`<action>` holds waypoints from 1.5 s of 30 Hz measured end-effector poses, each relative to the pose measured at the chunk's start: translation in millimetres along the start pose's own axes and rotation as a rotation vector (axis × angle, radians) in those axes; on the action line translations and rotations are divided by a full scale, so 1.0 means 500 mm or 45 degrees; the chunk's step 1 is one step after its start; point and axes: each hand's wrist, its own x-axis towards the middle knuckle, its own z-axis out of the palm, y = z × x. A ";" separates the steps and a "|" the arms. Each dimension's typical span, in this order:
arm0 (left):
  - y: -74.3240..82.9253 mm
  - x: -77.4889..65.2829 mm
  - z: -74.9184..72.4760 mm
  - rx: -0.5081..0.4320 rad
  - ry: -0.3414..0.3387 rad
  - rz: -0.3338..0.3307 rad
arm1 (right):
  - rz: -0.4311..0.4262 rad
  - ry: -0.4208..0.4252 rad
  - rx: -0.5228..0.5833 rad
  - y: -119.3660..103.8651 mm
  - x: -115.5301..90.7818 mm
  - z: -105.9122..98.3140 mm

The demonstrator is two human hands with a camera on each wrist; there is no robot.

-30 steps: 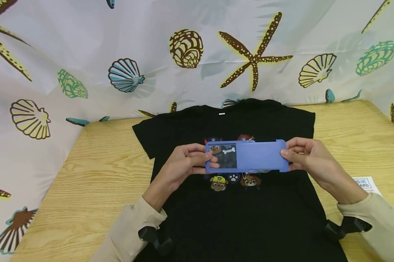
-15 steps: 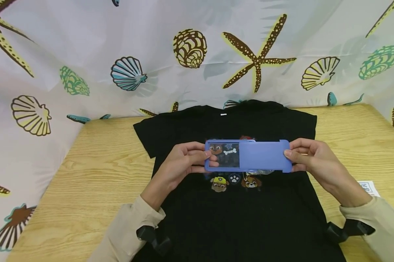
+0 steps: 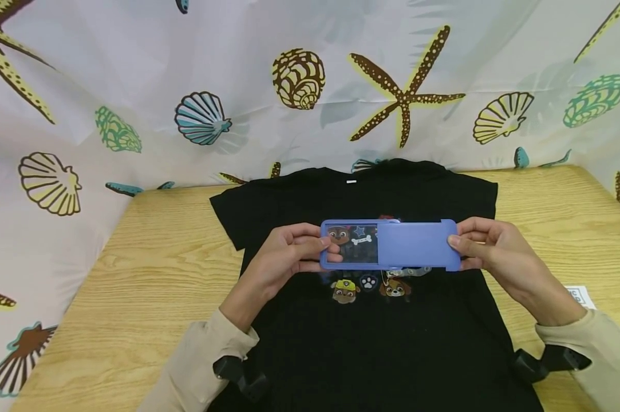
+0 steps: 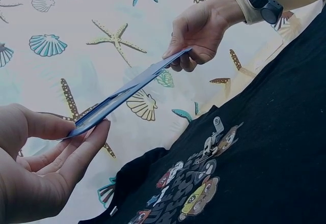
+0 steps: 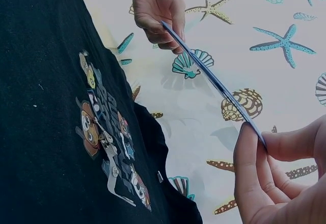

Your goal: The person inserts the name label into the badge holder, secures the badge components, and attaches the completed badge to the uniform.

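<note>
Both hands hold a blue plastic ID card holder (image 3: 418, 245) above a black T-shirt (image 3: 392, 349). Its solid cover is slid partly to the right, so a see-through window (image 3: 358, 254) shows at the left. My left hand (image 3: 284, 252) pinches the window end, thumb in front and fingers behind. At the cover's outer end, my right hand (image 3: 487, 246) pinches with thumb and fingers. A metal badge clip with a clear strap (image 4: 210, 141) appears over the shirt's print in the wrist views; whether it joins the holder, I cannot tell.
The T-shirt lies spread on a wooden table (image 3: 150, 274), its print showing cartoon dogs (image 3: 344, 290). A white printed card (image 3: 580, 296) lies at the right, partly behind the right forearm. A curtain patterned with shells and starfish (image 3: 268, 143) hangs along the back.
The holder's cover has slid slightly to the right with my right hand, and the window has widened a little. My left hand keeps its grip, shifted very slightly left.
</note>
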 end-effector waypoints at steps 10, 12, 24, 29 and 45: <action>0.004 -0.001 -0.009 -0.004 0.016 0.021 | 0.005 0.032 -0.017 -0.004 -0.002 -0.010; 0.008 -0.001 -0.013 -0.007 0.038 0.035 | 0.006 0.045 -0.008 -0.007 -0.002 -0.014; 0.017 -0.004 -0.033 -0.037 0.087 0.073 | -0.005 0.044 0.052 -0.011 -0.002 -0.018; 0.015 0.000 -0.035 -0.039 0.087 0.077 | -0.018 0.056 0.056 -0.017 -0.005 -0.028; 0.017 0.000 -0.034 -0.049 0.080 0.072 | 0.114 -0.047 0.084 0.020 -0.025 -0.040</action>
